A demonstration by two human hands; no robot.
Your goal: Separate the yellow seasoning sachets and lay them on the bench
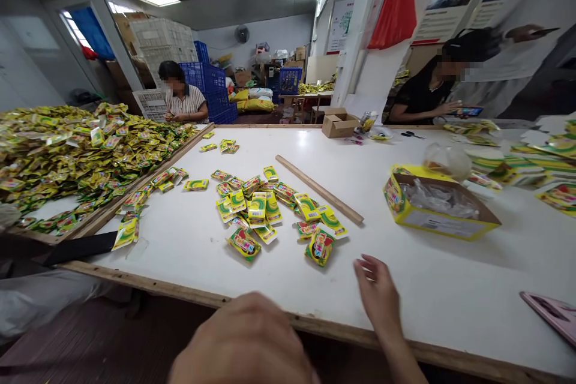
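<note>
My right hand (377, 291) rests low over the white table (450, 288) near its front edge, fingers stretched toward the left and holding nothing. Closest to it is a yellow-green packet (319, 246) at the edge of a loose pile of packets (261, 204) in the middle of the table. My left hand (245, 342) hovers in front of the table edge, close to the camera; only its back shows and its fingers are hidden.
A wooden stick (319, 189) lies beside the pile. A yellow open carton (432, 204) stands to the right, and a pink phone (551, 312) lies at the near right. A big heap of packets (67, 156) fills the left. Two people sit at the far side.
</note>
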